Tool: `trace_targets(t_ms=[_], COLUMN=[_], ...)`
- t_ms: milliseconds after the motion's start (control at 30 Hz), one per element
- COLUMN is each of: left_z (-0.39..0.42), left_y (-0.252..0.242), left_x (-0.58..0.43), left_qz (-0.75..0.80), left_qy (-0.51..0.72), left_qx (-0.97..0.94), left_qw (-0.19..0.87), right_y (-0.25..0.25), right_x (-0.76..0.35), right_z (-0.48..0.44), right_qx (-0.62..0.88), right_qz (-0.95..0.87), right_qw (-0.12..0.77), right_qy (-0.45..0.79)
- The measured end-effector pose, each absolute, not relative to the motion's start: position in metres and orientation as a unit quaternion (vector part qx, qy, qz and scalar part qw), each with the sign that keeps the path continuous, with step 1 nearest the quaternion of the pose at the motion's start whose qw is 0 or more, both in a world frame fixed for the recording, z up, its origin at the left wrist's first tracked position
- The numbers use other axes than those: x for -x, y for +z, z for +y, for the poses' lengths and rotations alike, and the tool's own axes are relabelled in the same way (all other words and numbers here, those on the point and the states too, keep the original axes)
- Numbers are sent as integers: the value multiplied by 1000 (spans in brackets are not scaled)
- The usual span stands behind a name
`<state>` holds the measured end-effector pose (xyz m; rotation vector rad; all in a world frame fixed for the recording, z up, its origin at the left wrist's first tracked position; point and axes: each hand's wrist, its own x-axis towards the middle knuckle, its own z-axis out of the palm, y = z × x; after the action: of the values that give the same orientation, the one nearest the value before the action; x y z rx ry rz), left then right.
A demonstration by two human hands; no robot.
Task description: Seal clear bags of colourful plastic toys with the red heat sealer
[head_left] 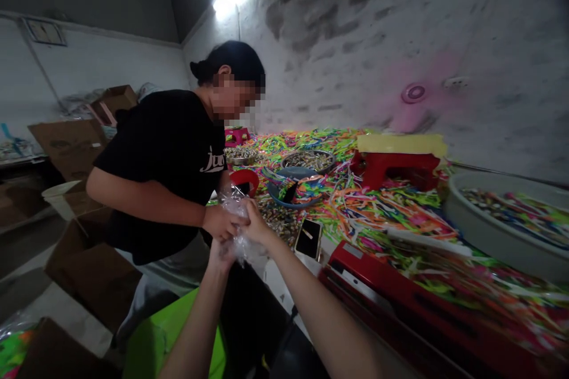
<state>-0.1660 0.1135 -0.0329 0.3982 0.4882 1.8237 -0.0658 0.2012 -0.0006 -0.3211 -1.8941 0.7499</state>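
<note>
A crinkled clear plastic bag [241, 243] hangs between my two hands and the hand of a person [220, 222] in a black shirt. My left hand [221, 253] grips the lower left part of the plastic, just under that person's fingers. On the right side, my right hand [256, 222] is closed on the upper part of the bag. The other person's second hand is mostly hidden behind the plastic. What the bag holds, if anything, is too blurred to make out.
Colourful strips cover the table [329, 243], with a blue basin [296, 204], a large grey basin [462, 237], a phone [308, 239], a red machine [400, 302] and a red stool [377, 172]. Low down stand a green stool [153, 334] and cardboard boxes [100, 266].
</note>
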Motion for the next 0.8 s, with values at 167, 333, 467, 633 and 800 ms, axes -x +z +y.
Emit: trace_targets(t_ms=[167, 333, 467, 633, 800], left_z=[142, 161, 169, 189, 206], left_y=[-5, 16, 18, 17, 5], left_x=[174, 182, 180, 169, 159], left_qz=[195, 151, 142, 152, 219], left_qy=[803, 833, 826, 818, 801], left_qx=[-113, -97, -82, -71, -32], left_qw=[552, 523, 539, 550, 556], right_y=[27, 64, 86, 98, 82], right_x=[72, 79, 90, 116, 115], right_z=[232, 267, 285, 298, 324], right_qx=[94, 51, 9, 56, 90], right_qz=[-842, -838, -714, -595, -526], right_qw=[451, 443, 470, 564, 623], right_qy=[280, 315, 518, 570, 571])
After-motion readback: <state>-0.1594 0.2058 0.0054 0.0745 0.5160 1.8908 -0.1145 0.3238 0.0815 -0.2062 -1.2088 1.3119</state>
